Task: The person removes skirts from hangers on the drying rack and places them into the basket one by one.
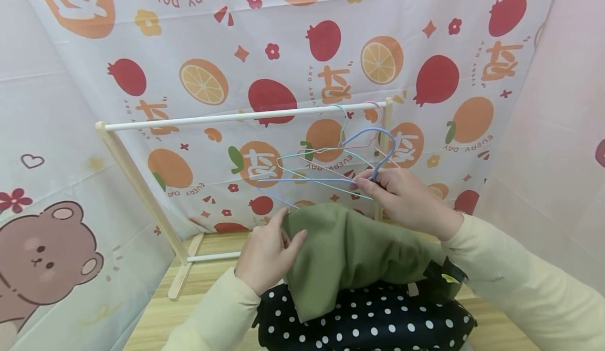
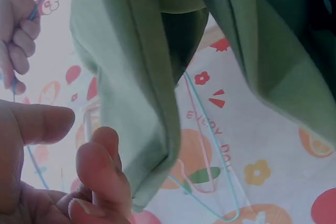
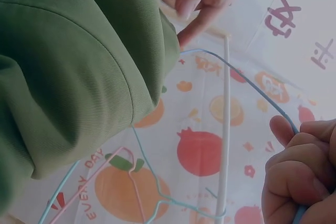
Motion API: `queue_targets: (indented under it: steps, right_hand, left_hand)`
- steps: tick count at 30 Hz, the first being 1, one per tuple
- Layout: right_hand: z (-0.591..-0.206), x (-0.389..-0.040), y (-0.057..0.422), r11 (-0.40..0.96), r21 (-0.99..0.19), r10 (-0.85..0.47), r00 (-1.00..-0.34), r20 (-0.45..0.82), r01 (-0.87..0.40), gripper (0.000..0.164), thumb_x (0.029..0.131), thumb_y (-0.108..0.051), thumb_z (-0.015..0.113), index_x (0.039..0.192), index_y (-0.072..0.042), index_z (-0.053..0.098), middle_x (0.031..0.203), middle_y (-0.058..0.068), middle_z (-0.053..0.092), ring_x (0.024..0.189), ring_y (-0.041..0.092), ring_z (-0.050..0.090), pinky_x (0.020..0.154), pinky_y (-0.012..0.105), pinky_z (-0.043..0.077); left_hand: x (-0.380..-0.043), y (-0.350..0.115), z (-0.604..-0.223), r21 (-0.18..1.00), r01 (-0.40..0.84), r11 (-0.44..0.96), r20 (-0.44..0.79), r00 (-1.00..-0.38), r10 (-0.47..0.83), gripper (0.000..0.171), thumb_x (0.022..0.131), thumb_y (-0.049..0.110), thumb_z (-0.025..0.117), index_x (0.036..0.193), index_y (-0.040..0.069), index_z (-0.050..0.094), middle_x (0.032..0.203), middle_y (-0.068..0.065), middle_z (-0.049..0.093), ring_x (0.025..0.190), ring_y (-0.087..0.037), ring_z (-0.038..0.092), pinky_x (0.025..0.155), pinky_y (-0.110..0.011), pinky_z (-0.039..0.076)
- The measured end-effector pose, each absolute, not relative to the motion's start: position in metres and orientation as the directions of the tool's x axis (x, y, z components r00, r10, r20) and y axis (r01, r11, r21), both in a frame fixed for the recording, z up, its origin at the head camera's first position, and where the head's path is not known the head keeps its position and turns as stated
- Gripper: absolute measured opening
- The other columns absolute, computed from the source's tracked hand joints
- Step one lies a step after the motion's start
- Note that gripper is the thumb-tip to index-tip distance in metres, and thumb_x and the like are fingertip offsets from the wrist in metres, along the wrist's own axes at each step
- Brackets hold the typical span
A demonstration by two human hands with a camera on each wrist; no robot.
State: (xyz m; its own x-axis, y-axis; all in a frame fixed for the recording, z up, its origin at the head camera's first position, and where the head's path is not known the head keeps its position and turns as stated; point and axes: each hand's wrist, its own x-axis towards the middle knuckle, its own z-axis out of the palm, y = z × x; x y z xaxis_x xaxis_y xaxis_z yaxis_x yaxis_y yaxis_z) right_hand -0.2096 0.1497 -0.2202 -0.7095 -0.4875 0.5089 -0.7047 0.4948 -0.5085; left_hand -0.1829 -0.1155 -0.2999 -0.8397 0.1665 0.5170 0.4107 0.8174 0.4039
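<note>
My right hand [image 1: 402, 196] grips a blue clothes hanger [image 1: 385, 156] just below its hook. One arm of the hanger reaches left, then bends back toward an olive-green garment [image 1: 326, 251], where the rest is hidden. The garment hangs in loose folds; its exact kind is unclear. At its left edge is my left hand [image 1: 267, 251], index finger extended and thumb apart. In the left wrist view, the left hand's fingers [image 2: 107, 166] are loosely bent beside the green cloth [image 2: 126, 77], with nothing pinched between them. The right wrist view shows the curled right hand [image 3: 302, 171] around the blue wire.
Behind stands a wooden rack with a white rail [image 1: 212, 119]. A mint hanger [image 1: 342, 122] and a pink hanger [image 1: 378, 125] hang at its right end. Black polka-dot fabric [image 1: 373, 324] lies on the wooden table [image 1: 156, 314] under the green garment. A fruit-print curtain [image 1: 293, 35] covers the back.
</note>
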Motion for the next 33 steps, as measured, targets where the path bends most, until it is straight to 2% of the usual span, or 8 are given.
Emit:
queue_targets:
  steps: [6,10,13,20,27,33]
  right_hand:
    - [-0.222,-0.204,0.146,0.459,-0.522,-0.508,-0.694,0.509,-0.719,0.022,0.094,-0.027,0.052,0.103,-0.015,0.067,0.053,-0.004,0.038,0.043,0.012,0.029,0.041,0.027,0.029]
    - [-0.222,-0.201,0.144,0.422,-0.512,-0.534,-0.662,0.526,-0.748,0.017,0.094,-0.027,0.051,0.097,-0.020,0.066,0.054,-0.005,0.040,0.045,0.011,0.038,0.044,0.027,0.033]
    - [-0.223,-0.200,0.143,0.405,-0.497,-0.545,-0.639,0.543,-0.767,0.015,0.095,-0.028,0.050,0.094,-0.023,0.064,0.054,-0.006,0.043,0.047,0.009,0.043,0.045,0.026,0.035]
    - [-0.224,-0.202,0.144,0.421,-0.465,-0.540,-0.627,0.562,-0.779,0.016,0.095,-0.028,0.050,0.092,-0.023,0.064,0.054,-0.009,0.045,0.047,0.007,0.044,0.043,0.026,0.034]
    - [-0.225,-0.202,0.144,0.420,-0.473,-0.545,-0.632,0.551,-0.775,0.016,0.095,-0.029,0.049,0.092,-0.024,0.064,0.053,-0.009,0.045,0.047,0.008,0.044,0.044,0.026,0.035]
    - [-0.227,-0.203,0.146,0.426,-0.472,-0.545,-0.635,0.547,-0.772,0.017,0.095,-0.025,0.050,0.097,-0.019,0.066,0.054,-0.007,0.045,0.047,0.009,0.042,0.043,0.026,0.035]
  left_hand:
    - [-0.188,-0.117,-0.305,0.444,0.350,0.825,0.460,-0.879,0.125,0.046,0.085,0.038,0.062,0.116,0.004,0.055,0.047,0.011,0.045,0.041,-0.002,0.044,0.045,-0.024,0.040]
    - [-0.190,-0.119,-0.310,0.457,0.345,0.820,0.448,-0.886,0.124,0.030,0.085,0.042,0.060,0.093,0.013,0.058,0.047,0.010,0.045,0.040,-0.004,0.044,0.043,-0.025,0.038]
    - [-0.190,-0.120,-0.314,0.477,0.352,0.806,0.442,-0.888,0.127,0.027,0.086,0.045,0.058,0.083,0.018,0.055,0.045,0.010,0.045,0.039,-0.004,0.044,0.042,-0.025,0.038]
    - [-0.189,-0.120,-0.318,0.450,0.421,0.787,0.523,-0.839,0.150,0.027,0.092,0.035,0.052,0.068,0.024,0.047,0.044,0.009,0.036,0.038,-0.003,0.037,0.040,-0.023,0.035]
    - [-0.188,-0.121,-0.322,0.451,0.454,0.768,0.570,-0.809,0.144,0.027,0.093,0.031,0.051,0.068,0.027,0.045,0.050,0.015,0.041,0.041,-0.001,0.038,0.040,-0.022,0.035]
    - [-0.184,-0.122,-0.323,0.455,0.494,0.741,0.612,-0.778,0.143,0.025,0.094,0.031,0.049,0.070,0.026,0.046,0.052,0.017,0.040,0.043,0.001,0.039,0.040,-0.021,0.034]
